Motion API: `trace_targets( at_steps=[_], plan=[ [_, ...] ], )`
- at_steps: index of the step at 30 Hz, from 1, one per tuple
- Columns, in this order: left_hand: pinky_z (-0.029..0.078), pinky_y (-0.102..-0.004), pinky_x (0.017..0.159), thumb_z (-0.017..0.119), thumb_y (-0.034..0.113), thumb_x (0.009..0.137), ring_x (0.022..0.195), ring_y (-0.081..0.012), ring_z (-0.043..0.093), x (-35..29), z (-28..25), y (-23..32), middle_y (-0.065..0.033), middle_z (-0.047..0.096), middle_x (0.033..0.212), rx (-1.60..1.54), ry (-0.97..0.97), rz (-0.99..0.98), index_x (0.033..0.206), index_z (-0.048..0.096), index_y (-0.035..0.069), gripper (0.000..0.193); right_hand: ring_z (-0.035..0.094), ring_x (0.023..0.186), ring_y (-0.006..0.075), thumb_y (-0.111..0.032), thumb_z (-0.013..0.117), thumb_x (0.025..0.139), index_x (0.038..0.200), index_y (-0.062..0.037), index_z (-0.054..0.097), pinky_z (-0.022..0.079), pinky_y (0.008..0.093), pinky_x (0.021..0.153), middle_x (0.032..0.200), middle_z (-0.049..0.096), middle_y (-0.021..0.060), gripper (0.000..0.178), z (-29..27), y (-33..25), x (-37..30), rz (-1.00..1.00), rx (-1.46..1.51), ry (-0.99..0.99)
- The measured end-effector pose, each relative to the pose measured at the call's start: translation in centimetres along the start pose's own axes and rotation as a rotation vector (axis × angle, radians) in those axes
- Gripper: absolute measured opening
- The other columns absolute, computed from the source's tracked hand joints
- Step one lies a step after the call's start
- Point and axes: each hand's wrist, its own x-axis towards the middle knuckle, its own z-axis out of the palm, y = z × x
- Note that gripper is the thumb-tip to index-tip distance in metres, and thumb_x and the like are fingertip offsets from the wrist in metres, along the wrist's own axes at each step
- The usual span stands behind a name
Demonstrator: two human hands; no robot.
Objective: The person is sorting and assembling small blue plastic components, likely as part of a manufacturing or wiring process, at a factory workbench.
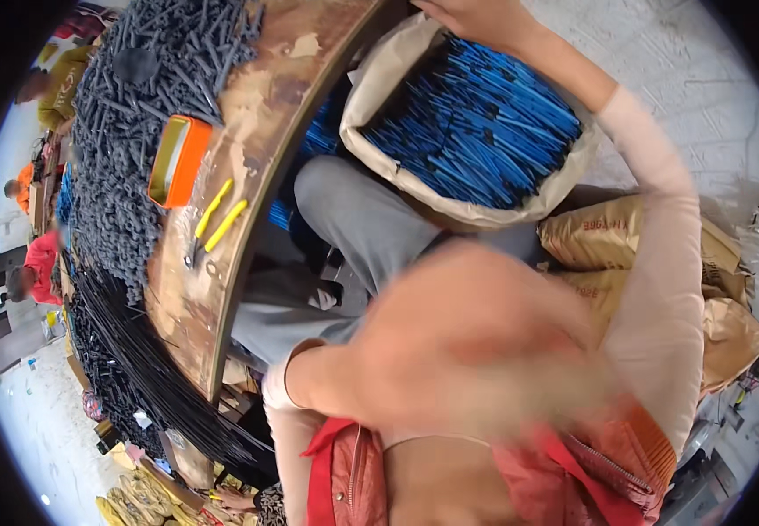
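Note:
My left hand (pixel 467 342) is large and smeared by motion in front of my chest and lap. Its fingers cannot be made out, nor whether they hold the pale greenish blur by them. My right arm reaches out along the right side to the top edge, where my right hand (pixel 484 22) is at the far rim of an open paper sack (pixel 414 180). The picture's edge cuts off its fingertips. Many thin blue sticks (pixel 484 123) with black parts fill the sack, lying roughly side by side.
A curved-looking wooden table (pixel 265 96) at left bears a heap of grey plastic pieces (pixel 116 167), an orange box (pixel 188 162), yellow-handled pliers (pixel 213 223) and long black strands (pixel 151 351). Brown sacks (pixel 598 232) lie at right. Other people (pixel 42 272) sit far left.

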Motion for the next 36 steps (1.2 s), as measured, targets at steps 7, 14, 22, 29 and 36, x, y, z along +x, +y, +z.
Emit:
trace_targets(
  at_steps=[7, 14, 22, 29, 36],
  plan=[
    [0.043, -0.0265, 0.044, 0.084, 0.03, 0.058, 0.046, -0.0186, 0.056, 4.1, 9.1, 6.2, -0.0091, 0.063, 0.059, 0.386, 0.473, -0.137, 0.071, 0.068, -0.001, 0.037, 0.064, 0.087, 0.0373, -0.031, 0.058, 0.091, 0.113, -0.0126, 0.064, 0.053, 0.0453, 0.07, 0.093, 0.065, 0.0167, 0.029, -0.9, 3.2, -14.5, 0.145, -0.011, -0.471],
    [0.045, -0.0275, 0.052, 0.08, 0.015, 0.057, 0.063, -0.018, 0.06, 2.3, -0.2, 2.8, -0.0073, 0.065, 0.085, 0.671, -0.236, 0.047, 0.095, 0.076, 0.013, 0.038, 0.064, 0.084, 0.0396, -0.012, 0.06, 0.085, 0.096, -0.0031, 0.061, 0.052, 0.0493, 0.07, 0.09, 0.065, 0.0193, 0.014, 2.9, 3.3, -21.1, 0.35, 0.105, -0.517],
    [0.052, -0.0299, 0.067, 0.056, -0.012, 0.079, 0.075, -0.023, 0.066, -5.9, -6.8, 0.1, -0.0105, 0.065, 0.088, 0.772, -0.269, -0.787, 0.102, 0.073, 0.006, 0.034, 0.063, 0.089, 0.0364, -0.015, 0.069, 0.08, 0.095, -0.001, 0.063, 0.051, 0.0446, 0.075, 0.092, 0.064, 0.0174, 0.021, -0.5, 2.1, -19.5, 0.391, 0.28, -0.536],
    [0.05, -0.0254, 0.074, 0.058, -0.002, 0.09, 0.08, -0.012, 0.063, -3.8, -10.4, -4.3, -0.0057, 0.067, 0.091, 0.604, 0.066, -0.878, 0.107, 0.068, -0.001, 0.02, 0.064, 0.069, 0.0306, -0.022, 0.07, 0.085, 0.1, -0.0027, 0.07, 0.05, 0.0376, 0.068, 0.079, 0.069, 0.0148, 0.025, -6.6, 2.2, -14.8, 0.503, 0.534, -0.231],
    [0.046, -0.0279, 0.092, 0.07, 0.007, 0.088, 0.104, -0.0138, 0.058, -1.0, -10.3, -5.0, -0.0093, 0.06, 0.12, 0.34, 0.272, -0.96, 0.134, 0.052, 0.001, 0.05, 0.058, 0.061, 0.0067, -0.019, 0.071, 0.087, 0.102, 0.0009, 0.067, 0.048, 0.0223, 0.056, 0.078, 0.067, 0.0033, 0.025, -14.8, -5.1, -9.1, 0.854, 1.176, -0.354]
  ],
)
